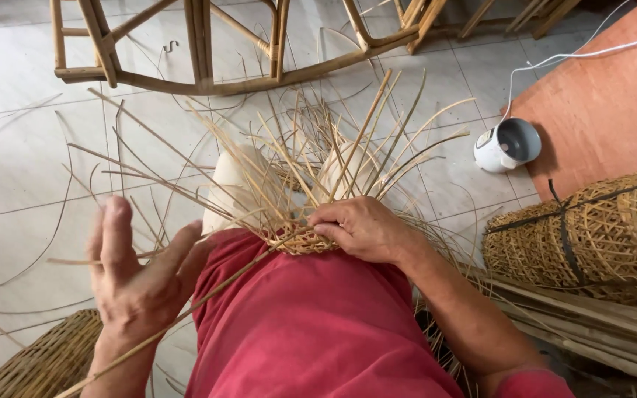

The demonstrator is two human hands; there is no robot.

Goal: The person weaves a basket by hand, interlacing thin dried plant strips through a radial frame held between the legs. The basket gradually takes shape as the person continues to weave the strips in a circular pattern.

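Note:
A half-woven rattan piece (300, 239) rests on my lap, over my red trousers (311, 317). Many loose cane strips (348, 147) fan upward and outward from its woven base. My right hand (359, 228) presses down on the woven edge, fingers curled over it and pinching the strands. My left hand (138, 276) is raised to the left with fingers spread, blurred. A long thin cane strip (208, 295) runs from the weave under that hand toward the lower left; a grip on it is not clear.
A bamboo chair frame (208, 51) lies on the tiled floor ahead. A small white appliance (506, 145) with a white cable sits by an orange mat (606, 96). A roll of woven cane (591, 228) is at right, a wicker basket (46, 361) at lower left.

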